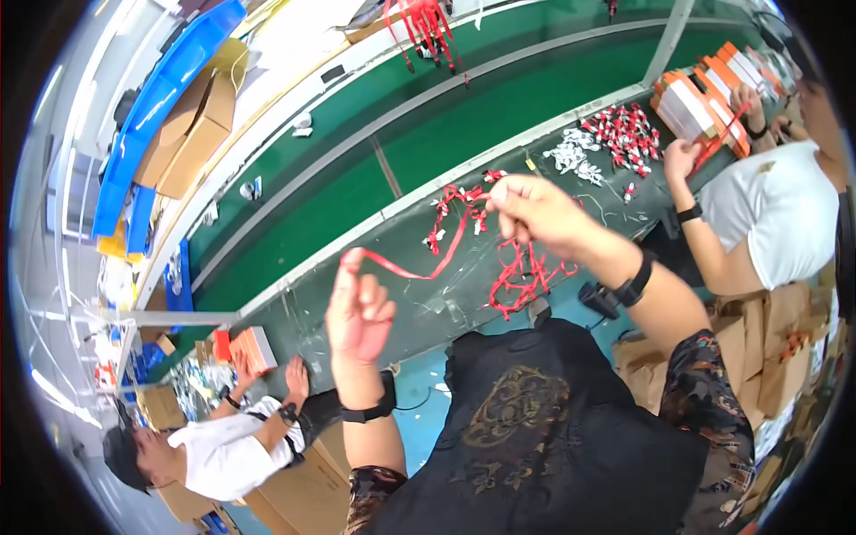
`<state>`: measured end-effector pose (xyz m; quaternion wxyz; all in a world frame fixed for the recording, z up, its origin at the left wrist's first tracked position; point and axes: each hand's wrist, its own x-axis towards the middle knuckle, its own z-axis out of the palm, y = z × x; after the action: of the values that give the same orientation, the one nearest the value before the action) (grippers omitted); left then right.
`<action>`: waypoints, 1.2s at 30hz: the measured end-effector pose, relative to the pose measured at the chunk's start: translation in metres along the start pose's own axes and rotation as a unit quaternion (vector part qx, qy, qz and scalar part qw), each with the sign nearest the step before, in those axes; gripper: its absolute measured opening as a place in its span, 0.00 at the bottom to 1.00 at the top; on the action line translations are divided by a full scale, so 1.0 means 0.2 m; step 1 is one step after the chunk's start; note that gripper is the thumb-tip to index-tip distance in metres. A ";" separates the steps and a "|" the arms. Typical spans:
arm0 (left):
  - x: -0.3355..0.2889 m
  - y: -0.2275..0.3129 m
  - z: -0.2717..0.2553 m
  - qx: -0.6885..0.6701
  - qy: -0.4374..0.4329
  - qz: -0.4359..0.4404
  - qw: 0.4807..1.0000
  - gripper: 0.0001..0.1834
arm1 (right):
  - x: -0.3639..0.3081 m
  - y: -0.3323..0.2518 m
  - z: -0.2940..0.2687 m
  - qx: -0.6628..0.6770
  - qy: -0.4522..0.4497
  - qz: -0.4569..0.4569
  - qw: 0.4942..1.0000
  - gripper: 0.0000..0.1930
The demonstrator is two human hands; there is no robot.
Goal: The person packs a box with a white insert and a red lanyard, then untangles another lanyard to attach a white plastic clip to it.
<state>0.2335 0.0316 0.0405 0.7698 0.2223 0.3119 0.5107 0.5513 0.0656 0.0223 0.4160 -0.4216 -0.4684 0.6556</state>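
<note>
A thin, flat red strap [419,275] sags in a curve between my two hands above the dark worktable [392,312]. My left hand [358,323] pinches one end between thumb and raised forefinger, with its other fingers curled. Higher and to the right, my right hand [539,212] is closed on the strap near its other end. Below my right hand lies a tangle of red straps [522,283], partly hanging over the table's near edge. More red straps with small white and dark parts [453,198] lie just beyond, partly hidden by my right hand.
A green conveyor belt [339,183] runs behind the table's raised edge. Piles of white pieces [573,159] and red-and-white pieces [624,134] lie to the right. One co-worker [776,214] handles orange-and-white boxes [700,98] there; another [232,446] works at left.
</note>
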 end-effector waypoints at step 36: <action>-0.07 -0.38 -0.08 0.298 0.328 0.038 0.895 0.48 | 0.90 1.15 -1.27 -0.738 0.209 0.051 0.639 0.08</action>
<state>0.2680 -0.0091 -0.0175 0.5010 0.2730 0.6757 0.4668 0.7026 0.2525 -0.2815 0.0189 -0.7379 -0.6747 0.0063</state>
